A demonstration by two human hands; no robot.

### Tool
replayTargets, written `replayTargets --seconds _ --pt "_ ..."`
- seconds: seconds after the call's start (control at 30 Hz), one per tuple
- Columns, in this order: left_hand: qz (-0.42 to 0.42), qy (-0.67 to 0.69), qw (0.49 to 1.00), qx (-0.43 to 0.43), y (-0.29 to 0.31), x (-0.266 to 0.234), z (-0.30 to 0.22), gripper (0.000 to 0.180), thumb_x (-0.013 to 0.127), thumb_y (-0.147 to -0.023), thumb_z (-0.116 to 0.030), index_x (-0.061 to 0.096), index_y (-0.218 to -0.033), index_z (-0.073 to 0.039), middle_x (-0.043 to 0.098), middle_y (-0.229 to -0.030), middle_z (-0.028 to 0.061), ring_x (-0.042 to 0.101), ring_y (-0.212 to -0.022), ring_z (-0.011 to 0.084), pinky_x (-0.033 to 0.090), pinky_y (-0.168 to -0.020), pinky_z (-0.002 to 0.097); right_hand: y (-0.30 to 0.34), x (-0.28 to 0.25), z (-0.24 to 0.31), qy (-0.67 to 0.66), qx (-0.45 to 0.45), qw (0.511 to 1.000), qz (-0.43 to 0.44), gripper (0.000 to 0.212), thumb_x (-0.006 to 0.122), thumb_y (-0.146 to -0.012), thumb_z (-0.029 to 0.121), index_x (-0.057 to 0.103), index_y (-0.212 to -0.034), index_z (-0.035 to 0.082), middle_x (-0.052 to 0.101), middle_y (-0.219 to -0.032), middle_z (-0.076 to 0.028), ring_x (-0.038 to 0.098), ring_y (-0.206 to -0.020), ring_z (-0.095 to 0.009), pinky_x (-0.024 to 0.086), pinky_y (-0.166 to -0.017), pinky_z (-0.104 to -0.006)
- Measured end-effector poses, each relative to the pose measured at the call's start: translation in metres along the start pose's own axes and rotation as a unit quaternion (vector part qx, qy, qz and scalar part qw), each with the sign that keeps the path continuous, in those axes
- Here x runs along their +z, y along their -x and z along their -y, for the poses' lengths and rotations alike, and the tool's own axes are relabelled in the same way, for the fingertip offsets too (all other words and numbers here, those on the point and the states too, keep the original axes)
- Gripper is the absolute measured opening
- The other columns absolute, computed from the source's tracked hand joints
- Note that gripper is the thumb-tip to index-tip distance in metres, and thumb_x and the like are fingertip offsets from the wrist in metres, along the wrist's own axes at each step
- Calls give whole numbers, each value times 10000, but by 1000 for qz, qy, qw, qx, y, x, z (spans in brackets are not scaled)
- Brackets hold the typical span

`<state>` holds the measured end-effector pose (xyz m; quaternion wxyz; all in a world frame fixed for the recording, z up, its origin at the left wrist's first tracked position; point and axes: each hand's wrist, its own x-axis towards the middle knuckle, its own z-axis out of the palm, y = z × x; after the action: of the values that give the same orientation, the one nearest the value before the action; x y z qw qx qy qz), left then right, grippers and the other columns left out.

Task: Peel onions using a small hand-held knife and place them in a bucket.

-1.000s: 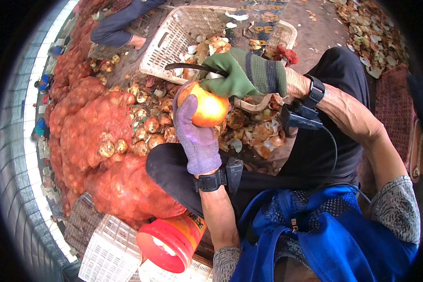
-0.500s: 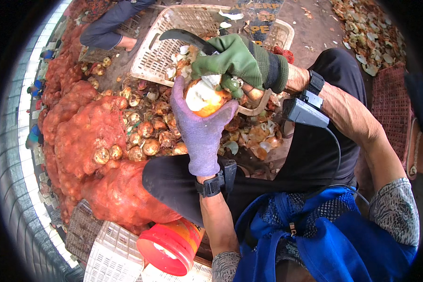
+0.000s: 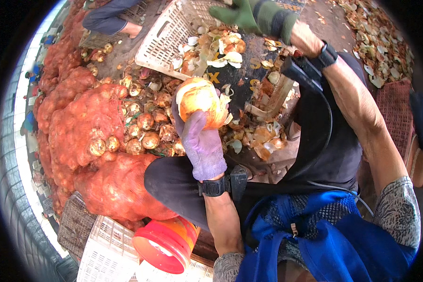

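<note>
A large onion with its brown skin partly off rests in the grip of my left hand, which wears a purple glove. Loose skin hangs from the onion's right side. My right hand, in a green glove, is away at the upper edge, over the far part of a pale plastic crate. Motion smears its fingers, and no knife can be made out there. Peeled onion skins lie on a dark printed sheet spread across the crate, just beyond the onion.
Red mesh sacks of onions pile up at left, beside loose onions. A red bucket and a white crate stand at lower left. Skin heaps lie at upper right. Another person's leg shows at upper left.
My right hand has swung up and away from the onion; the curved knife it held is no longer visible. My left hand has raised and turned the onion, its brown skin now facing up.
</note>
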<state>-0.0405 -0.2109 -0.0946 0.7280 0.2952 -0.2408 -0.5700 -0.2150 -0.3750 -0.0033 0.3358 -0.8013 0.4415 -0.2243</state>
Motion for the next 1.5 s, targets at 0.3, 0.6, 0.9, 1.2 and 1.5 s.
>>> replayTargets --seconds 0.3,0.6,0.9,1.2,1.5 --pt "-25 50 998 9 15 3 -12 651 670 -732 -143 413 -1316 -17 514 -1246 142 532 -1116 297 458 -936 485 62 51 18 -152 -159 967 130 260 547 -920 264 632 -1039 50 622 -706 -55 565 -586 -118 461 -519 -268" --pt "-21 -152 988 35 15 19 -19 715 696 -645 -4 418 -1304 -10 523 -1210 116 535 -1095 229 449 -953 348 70 53 12 -40 -220 969 109 272 556 -904 284 630 -1033 56 670 -796 -99 653 -742 -185 509 -658 -349" --pt "-5 -30 1000 6 8 -13 -20 645 680 -725 -222 441 -1295 -39 566 -1150 150 584 -1026 289 521 -823 413 88 58 -27 -1 -224 973 57 272 567 -893 286 619 -1043 65 659 -869 -169 650 -823 -312 513 -712 -396" --pt "2 8 1000 -14 12 7 -25 701 676 -729 -392 448 -1283 -28 550 -1186 200 557 -1062 400 491 -825 580 94 49 20 172 -246 953 39 217 586 -824 200 557 -970 42 633 -718 -152 647 -680 -341 508 -558 -437" --pt "-47 44 998 -2 16 19 -15 675 667 -735 -330 445 -1278 4 560 -1177 159 564 -1081 328 505 -872 520 101 66 11 316 -246 916 -18 337 630 -767 207 519 -1020 13 588 -612 -107 642 -578 -292 491 -457 -419"
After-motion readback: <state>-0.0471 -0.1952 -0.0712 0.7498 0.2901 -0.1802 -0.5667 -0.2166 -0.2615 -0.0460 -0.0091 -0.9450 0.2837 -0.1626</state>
